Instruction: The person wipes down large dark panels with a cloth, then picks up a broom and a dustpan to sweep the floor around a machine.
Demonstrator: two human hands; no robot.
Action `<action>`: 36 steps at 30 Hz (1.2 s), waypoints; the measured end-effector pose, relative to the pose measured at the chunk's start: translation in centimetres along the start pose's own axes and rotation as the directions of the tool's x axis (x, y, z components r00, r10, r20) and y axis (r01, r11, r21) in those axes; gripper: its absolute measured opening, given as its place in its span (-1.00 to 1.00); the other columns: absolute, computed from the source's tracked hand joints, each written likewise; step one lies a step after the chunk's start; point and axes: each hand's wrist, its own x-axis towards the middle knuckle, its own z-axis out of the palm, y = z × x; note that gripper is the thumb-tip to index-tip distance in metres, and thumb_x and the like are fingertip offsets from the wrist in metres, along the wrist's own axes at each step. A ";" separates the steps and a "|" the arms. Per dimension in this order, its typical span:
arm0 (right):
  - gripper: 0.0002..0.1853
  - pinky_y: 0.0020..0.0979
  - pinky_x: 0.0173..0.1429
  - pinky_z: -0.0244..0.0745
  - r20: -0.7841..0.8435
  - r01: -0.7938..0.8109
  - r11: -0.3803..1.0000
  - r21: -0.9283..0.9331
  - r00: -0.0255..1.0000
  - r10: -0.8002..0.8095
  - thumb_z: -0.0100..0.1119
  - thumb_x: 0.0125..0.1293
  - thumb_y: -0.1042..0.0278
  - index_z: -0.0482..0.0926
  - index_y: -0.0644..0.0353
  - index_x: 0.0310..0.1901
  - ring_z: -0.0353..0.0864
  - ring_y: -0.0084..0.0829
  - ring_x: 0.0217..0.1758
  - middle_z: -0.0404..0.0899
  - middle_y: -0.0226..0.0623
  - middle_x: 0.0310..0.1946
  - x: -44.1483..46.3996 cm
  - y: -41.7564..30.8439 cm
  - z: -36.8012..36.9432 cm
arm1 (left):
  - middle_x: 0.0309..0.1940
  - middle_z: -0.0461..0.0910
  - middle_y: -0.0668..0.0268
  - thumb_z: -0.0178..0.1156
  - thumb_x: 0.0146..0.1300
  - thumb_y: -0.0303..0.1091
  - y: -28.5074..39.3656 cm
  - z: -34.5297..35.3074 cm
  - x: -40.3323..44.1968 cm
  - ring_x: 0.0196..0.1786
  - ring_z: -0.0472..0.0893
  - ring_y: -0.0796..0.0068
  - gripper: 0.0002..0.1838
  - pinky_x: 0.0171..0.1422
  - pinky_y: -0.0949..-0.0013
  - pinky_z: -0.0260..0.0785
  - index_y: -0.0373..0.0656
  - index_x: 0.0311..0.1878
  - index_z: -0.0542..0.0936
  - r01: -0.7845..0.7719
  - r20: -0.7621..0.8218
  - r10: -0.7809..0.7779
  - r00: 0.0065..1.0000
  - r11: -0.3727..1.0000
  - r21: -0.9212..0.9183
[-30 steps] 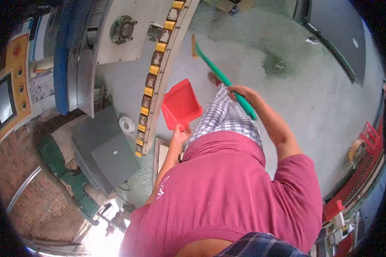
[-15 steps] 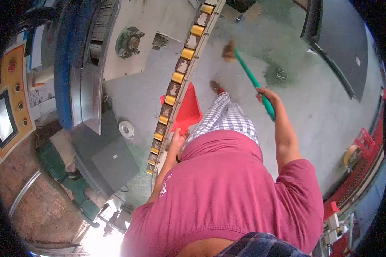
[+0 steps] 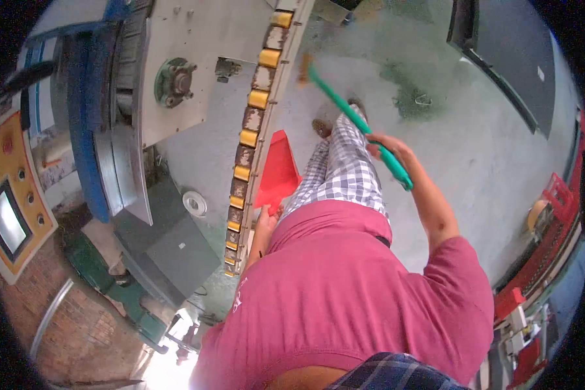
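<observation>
My left hand is closed on the near end of a red dustpan, beside my left hip. The roller rail hides part of the pan's left side. In my right hand is the green handle of a brush, held out in front of my right side. The brush's brown bristles are at its far end over the grey floor, blurred. My checked trousers and both shoes show between the dustpan and the brush.
A rail with yellow rollers runs close by my left side, joined to a machine with a flanged hub. An orange control panel stands far left. Dark sheets lie at upper right; red crates stand at the right edge.
The brush has swung back to the left since half a second ago, its bristles nearer the rail. My feet have shifted in a step. The dustpan stays in my left hand.
</observation>
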 end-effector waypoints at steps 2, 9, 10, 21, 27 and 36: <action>-0.80 -0.72 -0.67 0.16 0.051 -0.099 0.995 0.016 0.994 0.098 0.04 0.12 0.25 0.30 0.12 -0.52 0.25 -0.71 -0.69 0.32 -0.51 -0.67 3.1 -1.1 3.2 | -0.34 0.47 0.07 -0.07 0.05 -0.26 -0.1 -0.6 -0.4 -0.36 0.47 0.32 -0.60 -0.17 0.39 0.35 -0.36 -0.11 0.32 -0.003 0.027 0.003 1.000 1.000 0.006; -0.76 -0.49 -0.59 0.26 0.385 0.129 0.933 -0.335 0.923 0.010 0.05 0.08 0.19 0.35 0.16 -0.56 0.31 -0.57 -0.68 0.35 -0.40 -0.71 13.5 -5.4 7.6 | -0.39 0.47 0.11 -0.02 0.03 -0.26 -0.5 -0.8 -1.6 -0.38 0.46 0.35 -0.64 -0.21 0.42 0.35 -0.32 -0.15 0.33 0.100 0.017 -0.100 0.995 0.995 -0.009; -0.74 -0.46 -0.57 0.27 0.343 0.268 0.927 -0.262 0.924 -0.170 0.07 0.05 0.15 0.37 0.16 -0.56 0.33 -0.54 -0.67 0.37 -0.38 -0.71 11.2 -6.9 8.7 | -0.39 0.47 0.11 -0.02 0.04 -0.26 -0.5 -0.7 -1.7 -0.38 0.46 0.35 -0.64 -0.22 0.42 0.34 -0.31 -0.15 0.34 0.113 0.008 -0.113 0.994 0.993 -0.014; -0.74 -0.41 -0.48 0.33 0.230 0.036 0.747 -0.664 0.960 0.158 0.08 0.03 0.11 0.42 0.14 -0.44 0.37 -0.49 -0.62 0.41 -0.37 -0.66 21.8 -14.7 4.8 | -0.43 0.48 0.15 0.00 0.04 -0.23 -0.5 3.6 -4.3 -0.40 0.46 0.37 -0.66 -0.26 0.44 0.34 -0.29 -0.19 0.35 0.182 -0.108 -0.204 0.973 0.966 -0.181; -0.81 -0.50 -0.53 0.32 0.192 0.119 0.979 -0.165 0.978 -0.087 0.03 0.10 0.20 0.36 0.13 -0.39 0.36 -0.55 -0.63 0.39 -0.41 -0.67 19.5 -14.3 0.9 | -0.45 0.48 0.18 -0.01 0.07 -0.21 0.6 5.7 -3.6 -0.41 0.46 0.38 -0.70 -0.30 0.43 0.34 -0.26 -0.24 0.38 0.076 -0.074 -0.072 0.995 0.996 0.053; -0.79 -0.66 -0.66 0.23 -0.197 0.171 0.981 -0.095 0.963 -0.187 0.03 0.12 0.24 0.33 0.14 -0.26 0.26 -0.66 -0.70 0.32 -0.45 -0.69 4.7 -6.6 -5.6 | -0.36 0.47 0.09 -0.07 0.09 -0.23 1.3 6.4 -2.7 -0.38 0.47 0.35 -0.66 -0.20 0.40 0.37 -0.30 -0.16 0.33 0.100 -0.137 -0.085 0.987 0.989 0.107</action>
